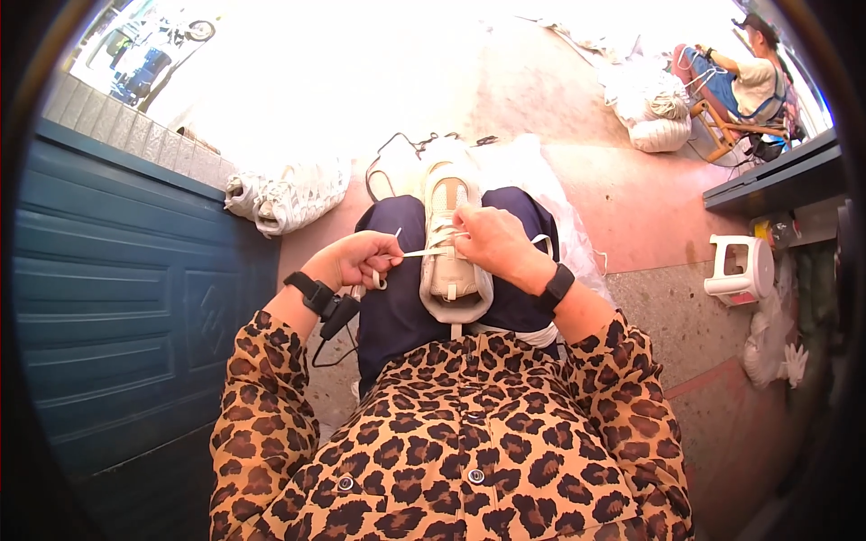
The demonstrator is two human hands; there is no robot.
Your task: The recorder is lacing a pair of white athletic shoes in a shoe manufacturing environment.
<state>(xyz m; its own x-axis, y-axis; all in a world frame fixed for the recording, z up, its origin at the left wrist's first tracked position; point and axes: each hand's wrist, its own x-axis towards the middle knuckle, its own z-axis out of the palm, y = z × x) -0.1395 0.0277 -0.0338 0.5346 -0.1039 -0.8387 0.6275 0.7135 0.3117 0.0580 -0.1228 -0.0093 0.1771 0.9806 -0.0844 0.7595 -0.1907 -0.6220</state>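
A beige lace-up sneaker [456,298] rests on my lap between my thighs, its heel toward me and its toe pointing away. My left hand [363,259] is closed beside the shoe, pinching a pale shoelace [417,253] drawn taut across to the shoe's opening. A short end of lace sticks up from those fingers and a loop hangs below them. Over the shoe's right side lies my right hand [498,242], its fingers bent and pressed together at the lacing. A bit of lace shows by its fingertips; the exact grip there is partly hidden.
White bundles [298,194] lie on the floor by the blue panelled door [108,298]. Dark cords [419,144] lie beyond the shoe. A white stool [740,270] stands right. At far right a person [753,81] sits near a large pale sack [663,135], handling white cord.
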